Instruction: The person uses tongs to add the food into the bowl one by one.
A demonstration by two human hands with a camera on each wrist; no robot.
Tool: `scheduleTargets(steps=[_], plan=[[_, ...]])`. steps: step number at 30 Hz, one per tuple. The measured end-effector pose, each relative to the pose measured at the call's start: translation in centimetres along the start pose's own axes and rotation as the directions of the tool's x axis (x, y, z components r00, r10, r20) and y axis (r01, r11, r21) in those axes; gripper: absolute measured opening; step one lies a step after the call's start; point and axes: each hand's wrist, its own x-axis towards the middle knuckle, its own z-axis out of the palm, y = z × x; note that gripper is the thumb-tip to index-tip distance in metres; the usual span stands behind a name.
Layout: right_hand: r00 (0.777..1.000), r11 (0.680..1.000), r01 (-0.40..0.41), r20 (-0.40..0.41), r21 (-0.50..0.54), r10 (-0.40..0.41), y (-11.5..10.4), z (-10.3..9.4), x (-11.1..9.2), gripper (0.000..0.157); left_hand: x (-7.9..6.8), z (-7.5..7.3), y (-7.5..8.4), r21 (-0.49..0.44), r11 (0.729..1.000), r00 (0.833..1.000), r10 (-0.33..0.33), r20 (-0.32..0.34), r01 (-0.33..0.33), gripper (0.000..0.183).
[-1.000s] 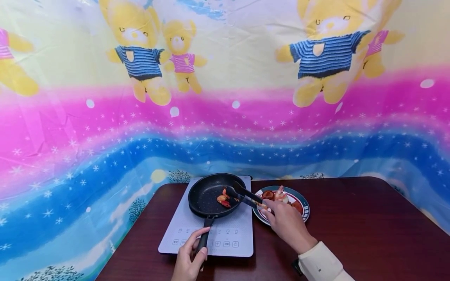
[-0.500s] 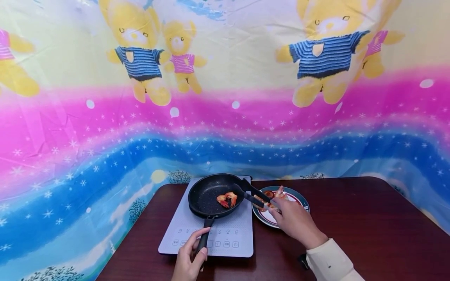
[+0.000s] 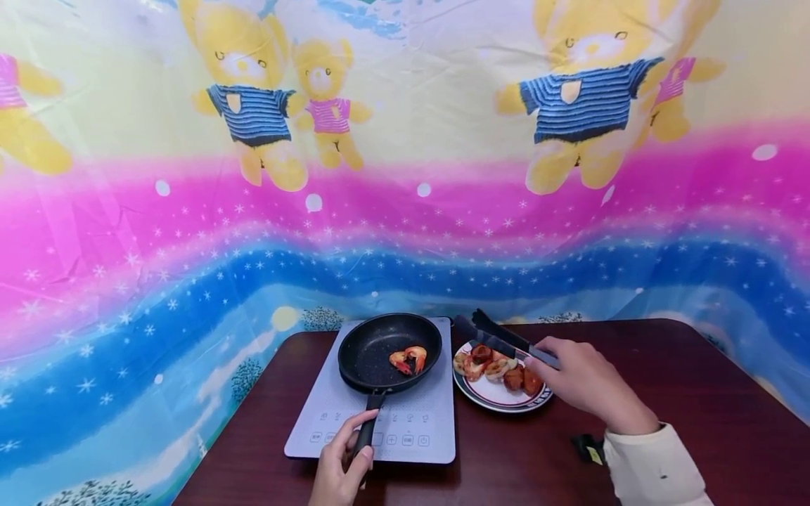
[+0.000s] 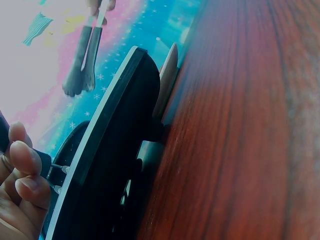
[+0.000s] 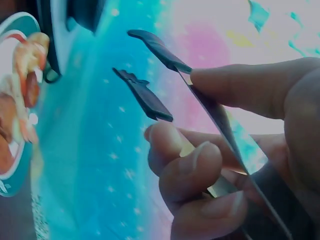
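Observation:
My left hand (image 3: 342,460) grips the black handle of a frying pan (image 3: 363,355), thumb on one side and fingers on the other. Orange-red curled shrimp (image 3: 408,360) lie in the pan, right of its middle. In my right hand (image 3: 588,379) are metal tongs (image 3: 522,346) with black tips, raised above a plate (image 3: 500,406) of food. The right wrist view shows the tongs' arms (image 5: 220,122) spread between thumb and fingers, with nothing between the tips. On the plate sit shrimp, pale rings and browned chunks.
The pan stands on a white induction cooker (image 3: 304,429) with touch buttons along its front. The plate is just right of the cooker on a dark red-brown table (image 3: 683,393). A cartoon bear curtain (image 3: 405,211) hangs behind the table's back edge.
My right hand has drawn the tongs out of the pan, right and up, over the plate. The shrimp and more of the plate's food now show. My left hand keeps its place on the handle.

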Motion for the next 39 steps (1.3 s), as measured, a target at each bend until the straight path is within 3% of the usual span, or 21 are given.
scheduleTargets(steps=[9, 18, 29, 39], plan=[[0.999, 0.997, -0.004, -0.032, -0.081, 0.001, 1.1, -2.2, -1.0, 0.051, 0.1, 0.0, 0.1, 0.002, 1.0, 1.0, -0.025, 0.014, 0.025, 0.043], [0.999, 0.994, -0.044, 0.026, -0.101, 0.047, 1.6, -2.2, -1.0, 0.048, 0.0, -0.1, -0.2, -0.027, 0.993, 0.993, 0.115, 0.033, -0.114, 0.042], [0.986, 0.985, -0.077, 0.134, -0.157, 0.099, 3.1, -1.7, -0.4, 0.039, -0.1, -0.1, 0.0, -0.014, 0.998, 0.999, 0.053, 0.01, -0.053, 0.042], [0.984, 0.979, -0.092, 0.137, -0.18, 0.118, 3.6, -1.0, -0.1, 0.036, -0.1, -0.1, 0.1, -0.012, 1.0, 1.0, 0.026, 0.006, -0.026, 0.041]])
